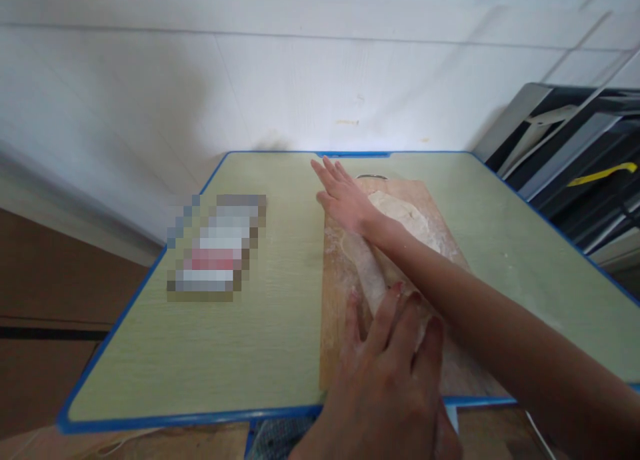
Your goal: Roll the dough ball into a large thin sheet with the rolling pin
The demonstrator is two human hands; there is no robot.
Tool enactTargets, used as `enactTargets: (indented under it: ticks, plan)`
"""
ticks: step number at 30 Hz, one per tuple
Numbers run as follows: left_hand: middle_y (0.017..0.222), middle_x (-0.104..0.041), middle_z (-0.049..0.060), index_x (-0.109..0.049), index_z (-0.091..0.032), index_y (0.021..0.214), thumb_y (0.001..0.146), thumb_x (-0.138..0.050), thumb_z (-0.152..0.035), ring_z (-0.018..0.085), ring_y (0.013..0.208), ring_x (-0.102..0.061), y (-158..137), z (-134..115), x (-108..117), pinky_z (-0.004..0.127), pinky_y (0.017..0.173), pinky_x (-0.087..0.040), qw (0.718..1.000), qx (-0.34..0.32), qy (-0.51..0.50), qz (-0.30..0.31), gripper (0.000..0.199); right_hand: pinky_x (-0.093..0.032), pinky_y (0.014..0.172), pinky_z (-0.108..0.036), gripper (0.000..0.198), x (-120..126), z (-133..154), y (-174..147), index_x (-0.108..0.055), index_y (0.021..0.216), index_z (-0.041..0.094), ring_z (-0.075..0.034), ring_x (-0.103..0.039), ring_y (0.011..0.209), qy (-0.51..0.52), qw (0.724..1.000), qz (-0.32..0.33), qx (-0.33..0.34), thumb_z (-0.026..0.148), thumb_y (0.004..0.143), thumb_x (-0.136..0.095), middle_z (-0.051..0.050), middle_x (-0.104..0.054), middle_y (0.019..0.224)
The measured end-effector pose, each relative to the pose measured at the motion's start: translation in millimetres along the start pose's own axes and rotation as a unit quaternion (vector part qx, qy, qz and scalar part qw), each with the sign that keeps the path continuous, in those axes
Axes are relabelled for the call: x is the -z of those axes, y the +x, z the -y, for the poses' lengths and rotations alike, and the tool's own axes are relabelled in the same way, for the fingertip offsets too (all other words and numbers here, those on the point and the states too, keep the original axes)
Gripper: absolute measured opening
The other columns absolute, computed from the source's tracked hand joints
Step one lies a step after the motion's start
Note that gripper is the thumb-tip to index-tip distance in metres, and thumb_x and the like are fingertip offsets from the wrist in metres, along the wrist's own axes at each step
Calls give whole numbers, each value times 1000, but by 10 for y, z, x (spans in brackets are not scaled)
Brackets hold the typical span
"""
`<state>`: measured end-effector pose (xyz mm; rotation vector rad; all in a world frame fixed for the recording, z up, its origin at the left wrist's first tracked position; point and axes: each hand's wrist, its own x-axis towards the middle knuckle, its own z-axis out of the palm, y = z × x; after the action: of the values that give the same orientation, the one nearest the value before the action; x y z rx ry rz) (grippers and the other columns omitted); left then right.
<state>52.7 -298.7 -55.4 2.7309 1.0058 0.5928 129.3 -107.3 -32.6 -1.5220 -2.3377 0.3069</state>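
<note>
A pale, flour-dusted rolling pin point(371, 280) lies lengthwise on a wooden cutting board point(331, 340). My right hand point(346, 197) reaches across from the right and rests over the pin's far end, palm down, with its fingers stretched out past the board's left edge. Closer to me, my left hand point(393, 373) lies over the near end with its fingers spread and slightly bent; it hides that end. Flattened dough point(400, 210) shows beyond my right wrist, and my right forearm covers part of it. White flour is scattered over the board.
The board lies on a light green table point(280, 353) with a blue rim. Left of it is a blurred, pixelated flat object point(217, 243). A white wall point(300, 87) stands behind the table. Dark and grey panels point(565, 147) lean at the right.
</note>
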Motion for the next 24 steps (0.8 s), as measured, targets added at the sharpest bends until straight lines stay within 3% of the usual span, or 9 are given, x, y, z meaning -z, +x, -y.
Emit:
enactTargets:
  ticks: [7,12,20,24]
  plan:
    - [146,-33,7,-38,-14,136,74,-41,-17,29,139,-9,-35,11,7,54,108,-18,1000,1,28,-6,62,-13,113,-45,63,-69,98,6,-17,144,2,-21,-10,140,-3,1000,-19,-16,16,83,-27,-14,-20,151]
    - [145,-36,8,-41,-13,134,77,-39,-19,31,139,-13,-54,32,35,54,105,-25,999,-2,40,-3,58,-20,110,-48,62,-74,184,-13,-17,144,4,-24,-13,139,6,998,-16,-54,16,84,-27,-15,-22,151]
    - [149,-28,9,-36,-14,138,75,-42,-24,30,140,-5,-103,60,54,53,111,-11,999,3,34,9,64,-27,105,-54,61,-65,258,-20,-16,144,4,-30,-17,138,-1,998,-2,-63,17,86,-28,-20,-21,150]
    - [148,-30,9,-35,-14,138,75,-42,-22,31,140,-8,-109,53,67,54,110,-13,999,9,40,6,64,-30,101,-56,61,-64,306,-39,-15,145,4,-34,-22,136,-25,998,11,-58,18,87,-29,-23,-21,149]
